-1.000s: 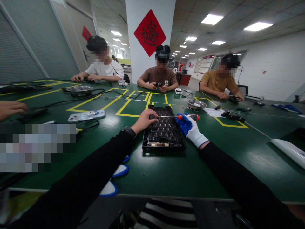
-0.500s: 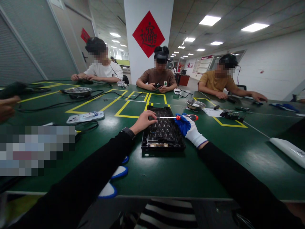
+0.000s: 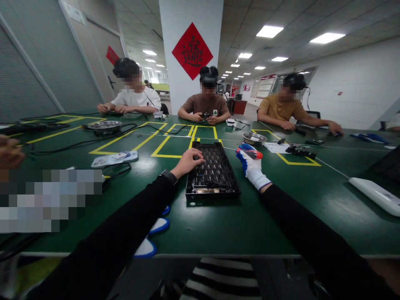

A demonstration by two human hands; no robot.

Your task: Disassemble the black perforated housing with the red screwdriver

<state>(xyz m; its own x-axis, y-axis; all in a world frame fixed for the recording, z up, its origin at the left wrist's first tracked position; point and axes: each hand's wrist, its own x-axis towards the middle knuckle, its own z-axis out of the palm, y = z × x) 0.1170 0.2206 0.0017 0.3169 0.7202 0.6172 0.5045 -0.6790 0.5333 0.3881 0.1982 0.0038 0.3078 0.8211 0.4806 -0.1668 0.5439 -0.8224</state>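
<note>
A black rectangular device housing [image 3: 215,168] lies in front of me, its open side up and rows of dark key-like parts showing inside. My left hand [image 3: 190,161], bare, hovers over its left edge with thumb and fingertips pinched together. A tiny dark speck shows at those fingertips, too small to name. To the right of the housing, my right hand [image 3: 251,163] wears a white and blue glove and is closed around a screwdriver [image 3: 258,155]. The screwdriver has a red and black handle, and its thin shaft points left over the housing's far right corner.
Spare gloves [image 3: 159,225] lie by the near edge, under my left arm. A phone [image 3: 115,158] and cables are at left. Metal bowls [image 3: 254,138], [image 3: 104,126] sit farther off. Black parts [image 3: 301,150] and a white device [image 3: 375,195] lie right. Several people sit around the table.
My right hand has drawn the screwdriver away to the right, so its tip has left my left fingertips. My left hand stays pinched over the housing. A person at right has reached outward.
</note>
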